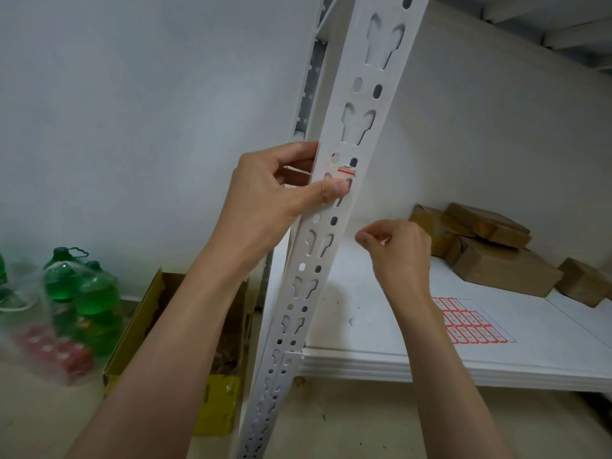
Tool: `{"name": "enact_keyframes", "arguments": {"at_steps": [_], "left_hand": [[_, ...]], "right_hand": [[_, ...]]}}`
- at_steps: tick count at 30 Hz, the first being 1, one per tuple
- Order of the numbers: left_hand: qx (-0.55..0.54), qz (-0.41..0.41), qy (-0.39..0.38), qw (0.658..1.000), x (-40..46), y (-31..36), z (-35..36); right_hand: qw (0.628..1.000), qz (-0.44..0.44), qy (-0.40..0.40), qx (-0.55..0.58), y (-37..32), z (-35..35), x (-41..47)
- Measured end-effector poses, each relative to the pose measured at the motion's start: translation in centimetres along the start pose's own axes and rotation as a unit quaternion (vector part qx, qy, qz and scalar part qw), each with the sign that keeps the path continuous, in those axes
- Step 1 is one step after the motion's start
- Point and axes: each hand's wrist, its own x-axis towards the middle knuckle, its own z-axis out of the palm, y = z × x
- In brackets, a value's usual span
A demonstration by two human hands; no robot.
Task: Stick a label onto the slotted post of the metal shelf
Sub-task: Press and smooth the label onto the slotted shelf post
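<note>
The white slotted post [362,104] of the metal shelf runs from the top down through the middle of the view. A small red-edged label [346,172] sits on the post's front face, partly under my thumb. My left hand [275,200] grips the post at that height, thumb pressing on the front beside the label and fingers curled round the left edge. My right hand [395,256] hovers just right of the post, below the label, fingers loosely curled with thumb and forefinger close together; nothing shows between them. A sheet of red-bordered labels [470,321] lies on the shelf board.
The white shelf board [364,326] carries several brown cardboard boxes [496,250] at the back right. Left of the post, on the floor, stand an open yellow-edged carton [185,326] and green bottles [82,293] in a clear bag.
</note>
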Motion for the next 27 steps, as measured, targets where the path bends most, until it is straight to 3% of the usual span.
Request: {"name": "enact_keyframes", "arguments": {"at_steps": [3,5,8,11,19,27], "left_hand": [[0.008,0.002,-0.014,1.000,0.0,0.0,-0.2],[0.011,0.003,-0.020,1.000,-0.1,0.1,-0.3],[0.010,-0.003,-0.023,1.000,-0.2,0.2,-0.4],[0.028,0.004,-0.023,0.999,-0.4,0.4,-0.3],[0.036,0.017,-0.021,0.999,-0.6,0.2,-0.3],[0.049,0.018,-0.025,0.998,-0.6,0.1,-0.3]], "right_hand": [[0.998,0.040,-0.041,-0.010,1.2,0.5,-0.5],[1.000,0.018,-0.015,0.017,0.5,0.1,-0.5],[0.974,-0.059,0.099,0.195,-3.3,-1.3,-0.8],[0.936,-0.108,0.104,0.318,-7.1,-2.2,-1.9],[0.935,-0.159,0.165,0.270,-9.0,-1.2,-2.7],[0.939,-0.171,0.170,0.245,-8.7,-1.4,-2.4]]}}
